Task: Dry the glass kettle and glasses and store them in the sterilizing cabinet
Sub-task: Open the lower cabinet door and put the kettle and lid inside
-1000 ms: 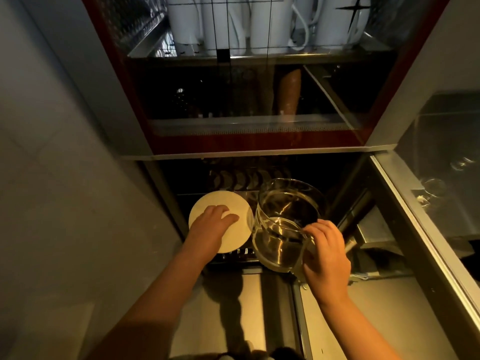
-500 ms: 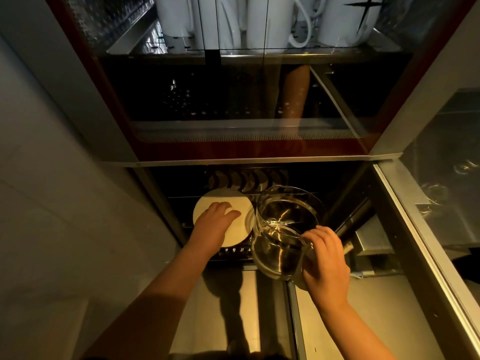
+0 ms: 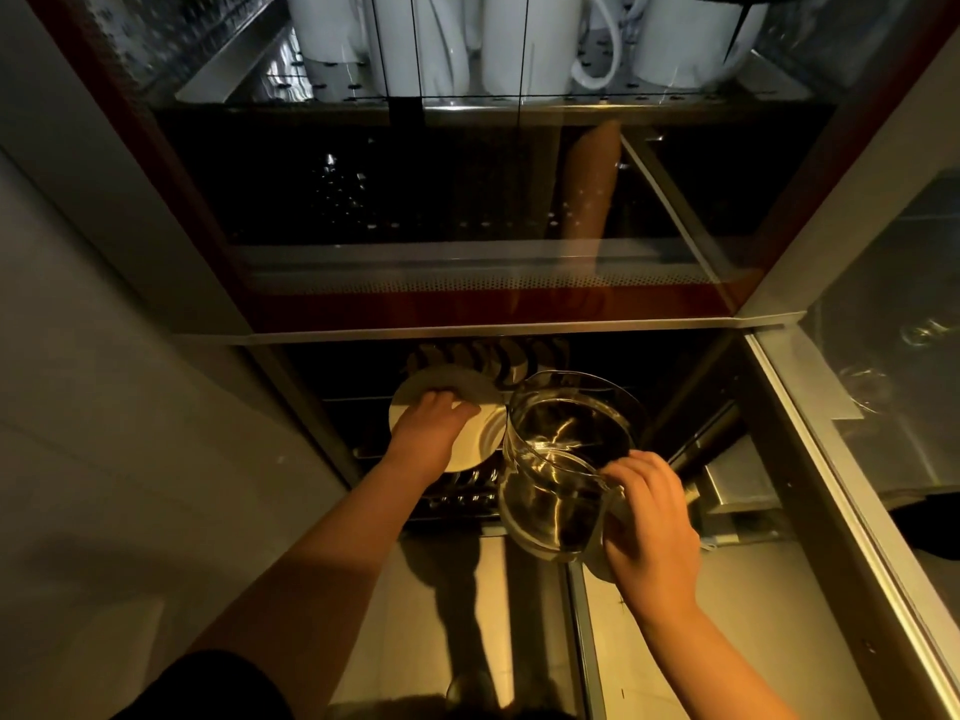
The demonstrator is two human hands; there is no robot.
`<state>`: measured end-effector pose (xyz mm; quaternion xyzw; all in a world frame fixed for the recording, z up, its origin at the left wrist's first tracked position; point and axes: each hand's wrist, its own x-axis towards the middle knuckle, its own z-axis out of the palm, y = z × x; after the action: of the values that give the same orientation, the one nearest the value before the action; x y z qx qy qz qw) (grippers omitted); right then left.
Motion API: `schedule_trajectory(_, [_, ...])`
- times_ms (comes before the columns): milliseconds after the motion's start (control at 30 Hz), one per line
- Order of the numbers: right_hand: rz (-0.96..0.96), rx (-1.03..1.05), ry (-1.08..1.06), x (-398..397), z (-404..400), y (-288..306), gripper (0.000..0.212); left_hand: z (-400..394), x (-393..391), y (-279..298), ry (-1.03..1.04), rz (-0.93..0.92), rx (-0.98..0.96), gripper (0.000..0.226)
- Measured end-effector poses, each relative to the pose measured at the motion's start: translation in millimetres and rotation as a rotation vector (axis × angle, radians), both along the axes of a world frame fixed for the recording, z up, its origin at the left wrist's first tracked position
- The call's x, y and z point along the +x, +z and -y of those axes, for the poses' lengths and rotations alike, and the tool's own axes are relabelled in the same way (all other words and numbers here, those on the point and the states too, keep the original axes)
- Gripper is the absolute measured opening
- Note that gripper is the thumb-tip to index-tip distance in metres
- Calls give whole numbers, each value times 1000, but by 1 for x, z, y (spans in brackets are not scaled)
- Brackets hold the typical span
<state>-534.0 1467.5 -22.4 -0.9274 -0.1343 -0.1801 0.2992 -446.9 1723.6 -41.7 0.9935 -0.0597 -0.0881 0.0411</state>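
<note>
I look down into the open lower compartment of the sterilizing cabinet (image 3: 467, 330). My right hand (image 3: 649, 532) grips the handle of the clear glass kettle (image 3: 566, 449) and holds it tilted at the compartment's mouth, over the wire rack (image 3: 467, 491). My left hand (image 3: 431, 433) rests on a white plate (image 3: 478, 433) that stands in the rack just left of the kettle, its fingers curled over the plate's top edge. The kettle's rim nearly touches the plate.
Several white mugs (image 3: 519, 39) stand on the upper shelf behind the glass. More dishes (image 3: 493, 356) stand on edge behind the plate. The open cabinet door (image 3: 831, 459) reaches along the right, reflecting glasses (image 3: 862, 387). A grey wall lies to the left.
My left hand has slid up the plate and pushed it deeper into the rack. The kettle has stayed in my right hand with little movement. The view shifted slightly downward.
</note>
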Motion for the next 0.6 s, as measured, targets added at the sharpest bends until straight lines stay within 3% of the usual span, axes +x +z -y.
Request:
schedule_trajectory(367, [-18, -24, 1, 0, 6, 0, 64, 6, 14, -3, 82, -79, -40, 75])
schedule_trajectory(600, [-24, -26, -14, 0, 8, 3, 56, 8, 21, -1, 120, -15, -42, 64])
